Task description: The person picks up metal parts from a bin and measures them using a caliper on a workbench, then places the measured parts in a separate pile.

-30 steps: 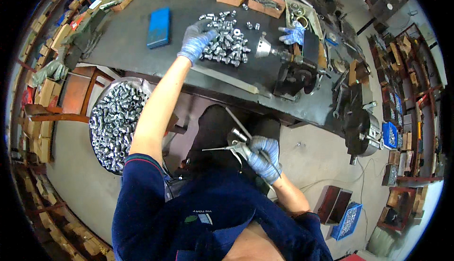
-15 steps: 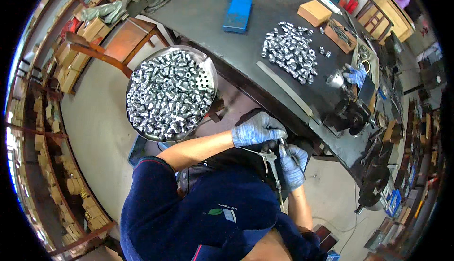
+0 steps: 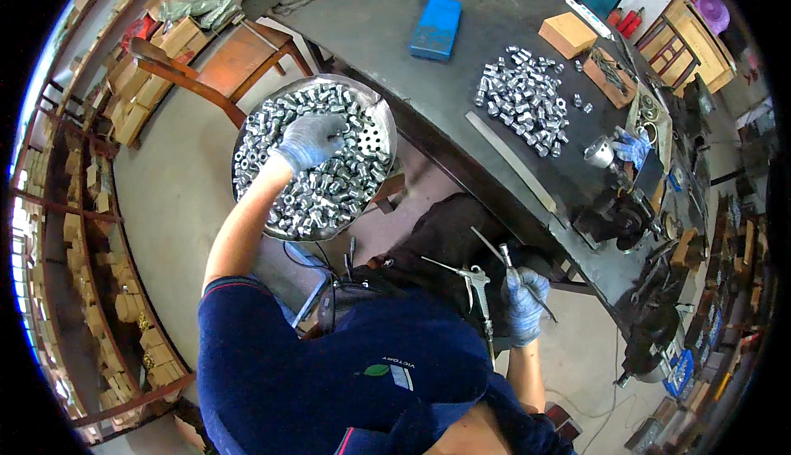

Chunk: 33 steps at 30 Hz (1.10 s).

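My left hand (image 3: 310,142), in a blue-grey knit glove, is over the heap of metal fittings (image 3: 309,199) in a round metal pan (image 3: 386,125) with a perforated patch. Its fingers are curled; what they hold, if anything, is hidden among the fittings. Above my lap my right hand (image 3: 525,305), gloved alike, is closed around a thin dark rod (image 3: 488,242) that slants through the grip. A small metal fitting (image 3: 504,252) sticks up from the same hand, at the fingertips. Beside that hand an air blow gun (image 3: 476,280) lies on my lap, its nozzle pointing left.
On the dark table (image 3: 371,30) are a pile of fittings (image 3: 523,100), a blue box (image 3: 437,28), a flat metal bar (image 3: 512,162), a wooden block (image 3: 568,35) and a vise (image 3: 618,220). A wooden chair (image 3: 235,63) stands behind the pan. Shelves with cartons (image 3: 74,290) line the left.
My left hand has left the right hand and moved left onto the fittings in the pan. The right hand stays above the lap, its rod and fitting now showing more. The view has shifted slightly.
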Each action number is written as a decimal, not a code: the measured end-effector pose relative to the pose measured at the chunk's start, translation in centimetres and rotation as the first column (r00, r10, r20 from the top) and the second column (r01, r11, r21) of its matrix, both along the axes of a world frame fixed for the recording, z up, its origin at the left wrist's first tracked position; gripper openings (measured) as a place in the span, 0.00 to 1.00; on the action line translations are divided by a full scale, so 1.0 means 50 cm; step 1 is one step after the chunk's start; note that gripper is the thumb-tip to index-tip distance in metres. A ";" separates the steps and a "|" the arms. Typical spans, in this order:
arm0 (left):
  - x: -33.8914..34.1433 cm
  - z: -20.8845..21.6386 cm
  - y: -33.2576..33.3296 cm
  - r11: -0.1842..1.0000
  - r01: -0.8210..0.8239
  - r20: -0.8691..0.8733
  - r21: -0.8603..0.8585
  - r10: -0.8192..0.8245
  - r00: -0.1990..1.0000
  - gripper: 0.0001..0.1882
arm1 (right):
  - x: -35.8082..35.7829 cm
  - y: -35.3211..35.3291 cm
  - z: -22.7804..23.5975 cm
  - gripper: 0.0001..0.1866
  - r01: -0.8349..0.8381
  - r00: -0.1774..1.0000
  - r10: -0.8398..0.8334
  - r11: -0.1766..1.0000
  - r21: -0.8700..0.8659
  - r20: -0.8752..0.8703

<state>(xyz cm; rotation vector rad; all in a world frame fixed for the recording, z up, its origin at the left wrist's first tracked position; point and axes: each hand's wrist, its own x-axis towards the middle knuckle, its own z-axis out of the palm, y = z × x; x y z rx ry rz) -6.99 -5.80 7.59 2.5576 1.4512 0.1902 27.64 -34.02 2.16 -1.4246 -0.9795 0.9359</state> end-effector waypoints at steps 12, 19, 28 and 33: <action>0.028 -0.070 0.046 0.980 0.098 -0.502 -0.173 -0.173 0.847 0.18 | -0.008 -0.015 -0.022 0.11 0.002 1.000 -0.001 0.999 -0.036 0.018; 0.002 -0.113 0.089 0.970 0.038 -0.498 -0.241 -0.157 0.853 0.17 | -0.002 -0.030 -0.023 0.09 0.007 0.993 -0.019 0.995 -0.104 -0.119; -0.042 -0.136 0.096 0.965 0.028 -0.231 -0.261 -0.091 0.969 0.14 | 0.002 -0.027 -0.031 0.07 -0.017 0.997 0.013 0.998 -0.055 -0.070; -0.029 -0.115 0.070 0.980 0.102 -0.296 -0.173 -0.151 0.943 0.12 | -0.004 -0.028 -0.034 0.06 0.021 0.993 -0.031 0.996 -0.086 -0.115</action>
